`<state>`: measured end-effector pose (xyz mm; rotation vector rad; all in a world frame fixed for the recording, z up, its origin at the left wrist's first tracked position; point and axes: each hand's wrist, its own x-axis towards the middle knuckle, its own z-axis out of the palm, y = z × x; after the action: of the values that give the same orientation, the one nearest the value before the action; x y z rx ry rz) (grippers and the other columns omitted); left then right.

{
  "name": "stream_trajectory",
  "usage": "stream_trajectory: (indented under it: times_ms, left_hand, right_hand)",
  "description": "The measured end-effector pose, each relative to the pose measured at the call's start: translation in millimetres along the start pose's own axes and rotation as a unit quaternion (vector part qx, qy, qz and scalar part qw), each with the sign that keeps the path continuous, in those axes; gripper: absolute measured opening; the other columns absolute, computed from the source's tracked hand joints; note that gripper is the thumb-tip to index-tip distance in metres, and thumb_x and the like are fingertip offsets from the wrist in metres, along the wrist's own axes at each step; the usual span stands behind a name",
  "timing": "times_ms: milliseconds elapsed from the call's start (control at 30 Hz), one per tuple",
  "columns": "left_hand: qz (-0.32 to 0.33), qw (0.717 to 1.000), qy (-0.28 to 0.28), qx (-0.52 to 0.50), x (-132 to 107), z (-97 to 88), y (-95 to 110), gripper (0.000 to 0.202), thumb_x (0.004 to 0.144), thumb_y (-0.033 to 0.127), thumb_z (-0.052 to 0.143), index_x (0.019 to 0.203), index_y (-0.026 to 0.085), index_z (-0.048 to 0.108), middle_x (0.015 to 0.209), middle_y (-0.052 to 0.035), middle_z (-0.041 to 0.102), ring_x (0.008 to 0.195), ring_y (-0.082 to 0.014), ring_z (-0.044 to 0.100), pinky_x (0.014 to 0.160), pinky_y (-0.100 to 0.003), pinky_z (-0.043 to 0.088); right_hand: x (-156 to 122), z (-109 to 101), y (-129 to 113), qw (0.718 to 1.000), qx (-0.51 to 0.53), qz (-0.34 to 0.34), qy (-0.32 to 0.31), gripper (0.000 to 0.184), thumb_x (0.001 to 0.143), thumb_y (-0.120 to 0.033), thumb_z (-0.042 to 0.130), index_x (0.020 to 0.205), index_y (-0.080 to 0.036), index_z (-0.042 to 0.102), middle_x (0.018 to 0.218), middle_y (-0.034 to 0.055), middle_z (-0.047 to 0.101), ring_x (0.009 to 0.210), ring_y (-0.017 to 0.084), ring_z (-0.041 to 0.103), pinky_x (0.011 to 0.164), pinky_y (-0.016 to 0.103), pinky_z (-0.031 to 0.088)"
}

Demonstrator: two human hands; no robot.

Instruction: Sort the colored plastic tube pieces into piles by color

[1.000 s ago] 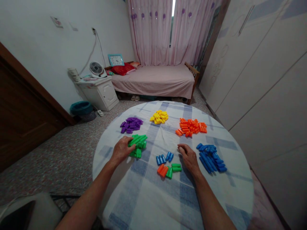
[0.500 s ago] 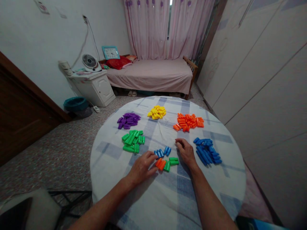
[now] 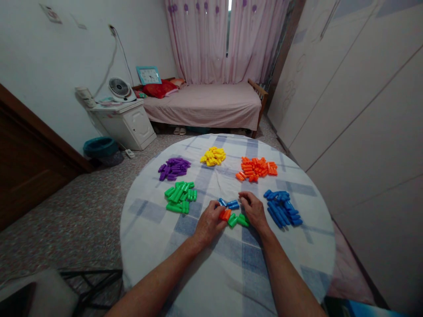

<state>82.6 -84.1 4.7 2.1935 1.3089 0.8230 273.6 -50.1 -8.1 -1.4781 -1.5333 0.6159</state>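
A round table under a blue-checked white cloth [image 3: 185,273] carries sorted heaps of small plastic pegs. Both hands meet over a small mixed cluster [image 3: 231,213] of blue, orange and green pegs near the middle. My left hand [image 3: 209,222] curls its fingers onto the blue and orange pegs at the cluster's left side. My right hand [image 3: 253,210] rests with bent fingers on the green and blue pegs at its right side. Whether either hand has lifted a peg is hidden by the fingers.
Heaps by colour: green [image 3: 179,197], purple [image 3: 172,167], yellow [image 3: 213,156], orange [image 3: 256,168], blue [image 3: 281,207]. Beyond the table stand a pink bed [image 3: 205,105], a white cabinet with a fan [image 3: 120,121], a teal basin [image 3: 99,146] and white wardrobes [image 3: 357,88] on the right.
My left hand left the green heap and came right to the mixed cluster. My right hand shifted slightly left onto it. The loose pegs now lie closer together.
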Motion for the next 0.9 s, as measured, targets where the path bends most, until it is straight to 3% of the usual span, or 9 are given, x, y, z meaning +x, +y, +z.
stream_trajectory:
  times_ms: [267, 400, 533, 633, 733, 800, 900]
  left_hand:
    - [-0.037, 0.988, 0.048, -0.14, 7, -5.5, 1, 0.014, 0.082, 0.023, 0.054, 0.092, 0.019, 0.063, 0.1, -0.0067, 0.055, 0.09, -0.0159, 0.057, 0.07, -0.025, 0.051]
    - [-0.084, 0.972, 0.067, -0.208, 24, -12.5, 3, 0.016, 0.081, 0.029, 0.057, 0.09, 0.017, 0.064, 0.092, -0.0052, 0.062, 0.084, -0.016, 0.06, 0.073, -0.027, 0.051]
    - [-0.121, 0.933, 0.052, -0.336, 44, -14.8, 7, 0.03, 0.079, 0.037, 0.061, 0.099, 0.015, 0.065, 0.094, -0.0056, 0.068, 0.086, -0.0175, 0.063, 0.079, -0.029, 0.05]
    - [-0.131, 0.9, 0.033, -0.415, 54, -14.6, 10, 0.036, 0.076, 0.041, 0.064, 0.098, 0.014, 0.066, 0.095, -0.0062, 0.07, 0.087, -0.0184, 0.063, 0.077, -0.028, 0.049]
    - [-0.134, 0.887, -0.003, -0.443, 56, -13.9, 11, 0.041, 0.077, 0.044, 0.063, 0.104, 0.013, 0.065, 0.097, -0.0075, 0.069, 0.084, -0.0178, 0.063, 0.075, -0.028, 0.05]
    - [-0.146, 0.893, -0.006, -0.427, 54, -13.5, 8, 0.044, 0.081, 0.046, 0.057, 0.111, 0.013, 0.063, 0.097, -0.0083, 0.068, 0.082, -0.0174, 0.063, 0.073, -0.029, 0.051]
    - [-0.136, 0.935, 0.054, -0.324, 46, -12.5, -3, 0.039, 0.086, 0.043, 0.05, 0.11, 0.015, 0.062, 0.1, -0.0092, 0.065, 0.084, -0.0177, 0.062, 0.071, -0.03, 0.052]
  right_hand:
    - [-2, 1, -1, 1.0, -0.005, -0.016, 0.009, 0.024, 0.083, -0.027, 0.044, 0.095, -0.02, 0.063, 0.093, 0.0053, 0.067, 0.086, 0.02, 0.062, 0.08, 0.034, 0.048]
    - [-9, -1, -16, 0.995, -0.007, -0.097, 0.035, 0.023, 0.083, -0.023, 0.048, 0.101, -0.021, 0.062, 0.1, 0.0062, 0.065, 0.096, 0.021, 0.06, 0.086, 0.035, 0.047]
    - [-13, 2, -35, 0.988, 0.021, -0.154, -0.013, 0.037, 0.081, -0.019, 0.052, 0.117, -0.026, 0.058, 0.114, 0.0053, 0.061, 0.107, 0.02, 0.056, 0.092, 0.036, 0.046]
    - [-11, 6, -43, 0.992, 0.064, -0.111, -0.017, 0.038, 0.081, -0.021, 0.053, 0.119, -0.025, 0.057, 0.114, 0.0057, 0.061, 0.1, 0.019, 0.059, 0.083, 0.033, 0.051]
    - [-7, 8, -42, 0.989, 0.143, -0.031, -0.019, 0.032, 0.08, -0.03, 0.057, 0.112, -0.023, 0.06, 0.105, 0.0056, 0.065, 0.092, 0.02, 0.063, 0.08, 0.033, 0.052]
    - [0, 5, -39, 0.98, 0.196, 0.008, -0.033, 0.034, 0.078, -0.036, 0.059, 0.109, -0.022, 0.06, 0.101, 0.0052, 0.067, 0.09, 0.02, 0.064, 0.078, 0.033, 0.052]
    - [22, -10, -30, 0.985, 0.17, 0.034, -0.004, 0.039, 0.076, -0.04, 0.06, 0.109, -0.02, 0.061, 0.093, 0.0049, 0.068, 0.079, 0.019, 0.063, 0.068, 0.03, 0.051]
